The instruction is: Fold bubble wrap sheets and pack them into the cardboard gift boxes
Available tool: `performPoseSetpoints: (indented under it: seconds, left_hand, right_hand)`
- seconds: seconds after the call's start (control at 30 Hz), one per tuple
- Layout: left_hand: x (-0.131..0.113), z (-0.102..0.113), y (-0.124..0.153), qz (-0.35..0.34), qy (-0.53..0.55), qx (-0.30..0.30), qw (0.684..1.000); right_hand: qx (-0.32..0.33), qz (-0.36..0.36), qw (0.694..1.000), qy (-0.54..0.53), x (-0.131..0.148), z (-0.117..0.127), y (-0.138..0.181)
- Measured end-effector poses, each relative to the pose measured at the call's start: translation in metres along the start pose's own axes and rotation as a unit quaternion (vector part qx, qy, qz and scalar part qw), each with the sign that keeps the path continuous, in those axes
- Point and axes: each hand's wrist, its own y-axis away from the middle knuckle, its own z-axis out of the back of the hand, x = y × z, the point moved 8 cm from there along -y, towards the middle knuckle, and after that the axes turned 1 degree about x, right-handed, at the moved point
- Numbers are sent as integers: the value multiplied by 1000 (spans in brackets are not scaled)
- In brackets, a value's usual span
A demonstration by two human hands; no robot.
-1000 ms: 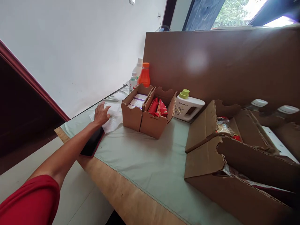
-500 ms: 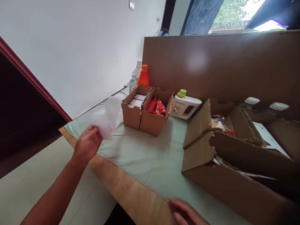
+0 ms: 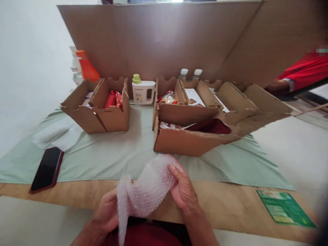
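Left of the jug (image 3: 138,94) and nearer the person lie a phone (image 3: 46,169) and loose film (image 3: 69,136), likely placed there to leave working room. Before the jug, the left hand (image 3: 106,208) is closed on one end of the bubble wrap (image 3: 153,186); the right hand (image 3: 186,189) grips the other end. Two grips probably keep this limp piece from sagging; whether it encloses anything cannot be told. Right of the jug and nearer stands a box (image 3: 189,143), its open top presumably giving access. Farthest right of the jug, a green card (image 3: 285,208) lies flat.
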Motion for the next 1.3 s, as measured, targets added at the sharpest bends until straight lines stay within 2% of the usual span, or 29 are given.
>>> performPoseSetpoints:
  seconds: [0.1, 0.17, 0.3, 0.4, 0.47, 0.57, 0.63, 0.73, 0.8, 0.87, 0.93, 1.0, 1.07, 1.13, 1.2, 1.23, 1.3]
  left_hand:
    - [13, -4, -5, 120, 116, 37, 985]
    - [19, -3, -11, 141, 137, 40, 980]
    - [32, 4, -26, 68, -29, -1, 997]
    - [33, -3, -31, 32, -153, 13, 988]
    - [20, -7, -35, 24, -221, 11, 975]
    - [-15, -13, -53, -25, -339, -4, 940]
    - [-35, -22, -71, -74, -434, 11, 898]
    - [-54, -27, -87, -170, -570, -10, 803]
    - [-65, -27, -80, -245, -616, -56, 747]
    - [-68, -30, -62, -296, -619, -76, 724]
    - [-62, -43, -45, -322, -605, -38, 727]
    - [-48, -60, -36, -326, -590, 32, 738]
    - [-29, -70, -39, -299, -598, 81, 739]
    - [-11, -67, -53, -242, -627, 93, 735]
    - [2, -59, -69, -187, -649, 92, 732]
    - [6, -55, -74, -168, -653, 93, 733]
    - [8, -51, -79, -149, -651, 96, 738]
  right_hand:
    - [-71, 55, 996, 28, 31, 33, 9]
    - [-100, 73, 992, 34, 43, 48, 18]
    - [-141, 102, 984, 26, 52, 66, 33]
    - [-175, 152, 970, 72, 62, 83, 42]
    - [-203, 196, 949, 141, 70, 96, 46]
    - [-216, 248, 903, 274, 78, 107, 44]
    - [-212, 273, 860, 374, 79, 111, 38]
    - [-219, 320, 758, 525, 84, 119, 34]
    - [-231, 350, 697, 581, 89, 125, 40]
    - [-237, 383, 664, 596, 94, 122, 52]
    - [-205, 411, 651, 605, 92, 98, 60]
    - [-112, 412, 644, 635, 76, 52, 55]
    - [13, 381, 631, 675, 47, 4, 43]
    - [104, 346, 606, 709, 20, -20, 32]
    - [111, 324, 584, 736, 12, -8, 25]
    - [81, 319, 575, 749, 17, 11, 25]
    - [-27, 320, 557, 766, 41, 62, 33]
